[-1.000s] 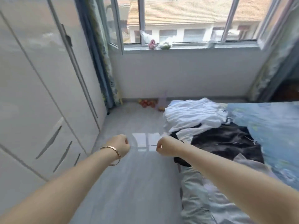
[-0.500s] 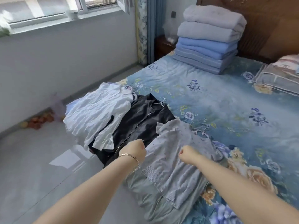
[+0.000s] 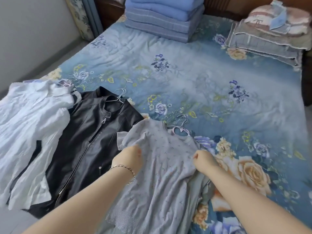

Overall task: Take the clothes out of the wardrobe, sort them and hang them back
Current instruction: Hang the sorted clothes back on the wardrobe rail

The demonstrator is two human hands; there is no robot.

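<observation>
Three garments lie on hangers at the near left of the bed. A white shirt (image 3: 32,122) is furthest left, a black zipped leather jacket (image 3: 87,141) partly overlaps it, and a grey knitted top (image 3: 162,179) lies nearest me on a lilac hanger (image 3: 180,130). My left hand (image 3: 129,157), with a bracelet at the wrist, is curled on the top by its left sleeve. My right hand (image 3: 203,159) is fisted at the top's right shoulder. Folds in the knit run toward both hands.
The blue floral bedspread (image 3: 211,78) stretches ahead. A stack of folded blue blankets (image 3: 162,17) stands at the headboard, with pillows (image 3: 270,36) at the far right. A curtain (image 3: 84,17) and a pale wall close the left side. The floor shows at the lower left.
My view swung right from the wardrobe and window to the bed. Both hands travelled from the air over the floor down onto the grey top.
</observation>
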